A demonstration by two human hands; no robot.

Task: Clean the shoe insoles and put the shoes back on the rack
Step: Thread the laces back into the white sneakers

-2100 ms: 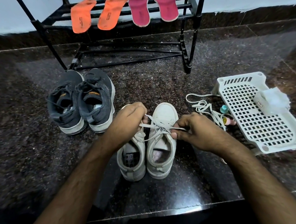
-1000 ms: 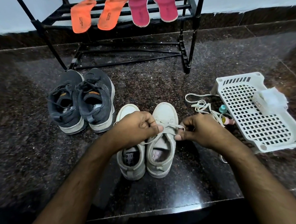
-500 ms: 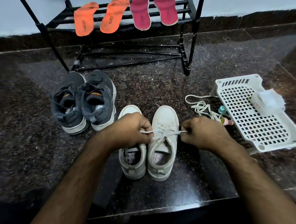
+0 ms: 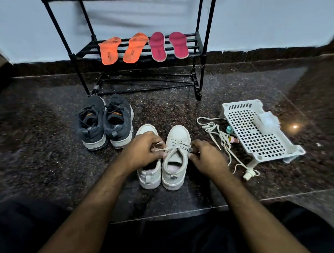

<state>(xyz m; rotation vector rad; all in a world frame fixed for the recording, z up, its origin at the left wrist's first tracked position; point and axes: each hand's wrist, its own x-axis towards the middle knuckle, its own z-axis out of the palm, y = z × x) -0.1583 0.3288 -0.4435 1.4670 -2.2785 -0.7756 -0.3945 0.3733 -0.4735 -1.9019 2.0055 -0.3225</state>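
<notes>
While both hands are pinching lace ends, right white shoe [image 4: 175, 157] is sitting laced.
Left hand [image 4: 142, 150] and right hand [image 4: 205, 156] are curling around its lace [image 4: 177, 146]; insoles [image 4: 144, 48] are lying on far rack [image 4: 199, 57].

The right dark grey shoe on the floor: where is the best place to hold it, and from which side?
Probably grip the heel collar of the right dark grey shoe, coming from above on the near side: its heel faces the person, the opening is upward, and the left dark grey shoe blocks its left side.

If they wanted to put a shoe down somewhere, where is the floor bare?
Bare floor lies left of the grey shoes, and between the rack and the white shoes. It is crowded on the right, where a loose lace and small bottles meet the white basket.
</notes>
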